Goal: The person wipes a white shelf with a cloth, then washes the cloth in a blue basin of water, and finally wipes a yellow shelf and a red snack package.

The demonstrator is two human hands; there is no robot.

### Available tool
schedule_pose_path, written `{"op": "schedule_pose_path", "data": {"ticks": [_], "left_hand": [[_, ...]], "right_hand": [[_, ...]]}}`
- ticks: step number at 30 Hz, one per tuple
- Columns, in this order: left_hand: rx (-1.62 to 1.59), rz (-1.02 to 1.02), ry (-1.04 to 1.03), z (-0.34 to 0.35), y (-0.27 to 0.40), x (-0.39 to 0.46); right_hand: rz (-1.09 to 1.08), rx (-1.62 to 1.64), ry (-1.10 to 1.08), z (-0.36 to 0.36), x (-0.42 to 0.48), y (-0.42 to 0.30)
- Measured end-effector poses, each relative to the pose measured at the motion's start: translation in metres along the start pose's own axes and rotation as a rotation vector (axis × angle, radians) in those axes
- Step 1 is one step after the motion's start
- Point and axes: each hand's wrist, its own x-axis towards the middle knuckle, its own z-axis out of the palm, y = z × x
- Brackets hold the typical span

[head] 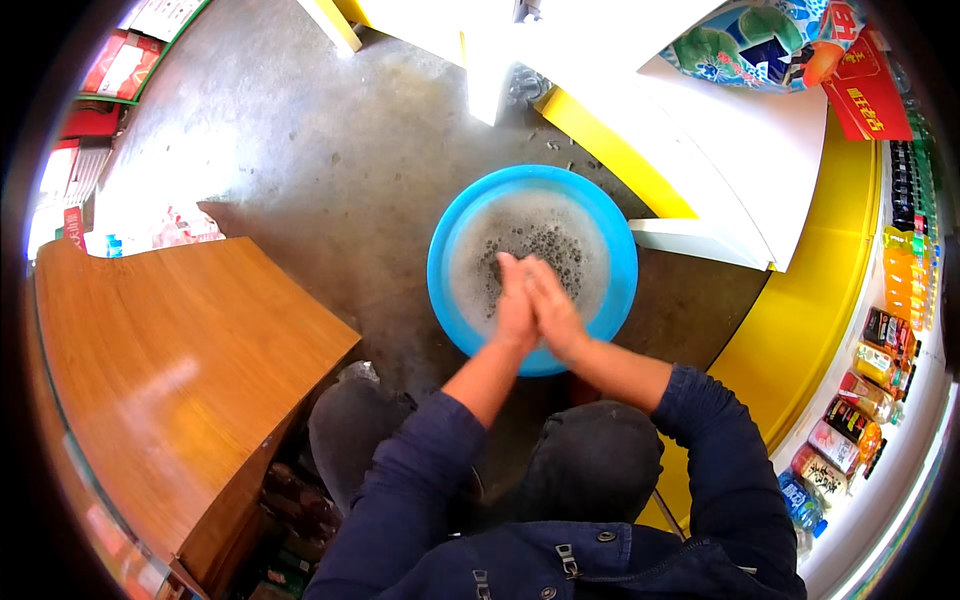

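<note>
A round blue plastic basin (pixel 445 296) stands on the floor in front of my knees. Foamy water (pixel 480 217) fills it, with dark bubbles gathered around the middle. Over the basin, my left hand (pixel 516 304) and my right hand (pixel 553 304) are pressed against each other, fingers pointing away from me. The two palms face inward, so whatever may lie between them is hidden. Both hands look slightly blurred. Dark blue sleeves are pushed up to my forearms.
A wooden table (pixel 187 360) reaches in from the left. Close to the basin's right side are a white panel (pixel 690 236) and yellow boards (pixel 622 154). Drink bottles (pixel 840 450) line a shelf at far right. A printed plastic bag (pixel 750 45) lies at upper right.
</note>
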Motion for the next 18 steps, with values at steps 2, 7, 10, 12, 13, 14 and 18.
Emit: {"op": "schedule_pose_path", "data": {"ticks": [2, 7, 10, 12, 13, 14, 18], "left_hand": [[-0.059, -0.091, -0.146, -0.017, 0.000, -0.002], [0.026, -0.069, 0.065, -0.006, -0.005, -0.006], [-0.003, -0.002, 0.415, -0.030, 0.004, 0.006], [0.031, -0.041, 0.418, -0.031, 0.000, 0.005], [0.051, -0.061, 0.420, -0.032, -0.001, 0.004], [0.067, -0.078, 0.435, -0.033, -0.003, 0.003], [0.089, -0.106, 0.472, -0.047, -0.010, 0.010]], "right_hand": [[-0.291, -0.350, 0.048, 0.001, 0.005, 0.019], [0.199, 0.502, -0.047, -0.048, 0.060, 0.002], [0.290, 0.592, -0.017, -0.044, 0.056, -0.009], [0.332, 0.582, 0.056, -0.037, 0.053, -0.017], [0.365, 0.561, 0.062, -0.036, 0.052, -0.018], [0.398, 0.540, 0.067, -0.035, 0.051, -0.018], [0.507, 0.621, 0.022, -0.036, 0.055, -0.009]]}}
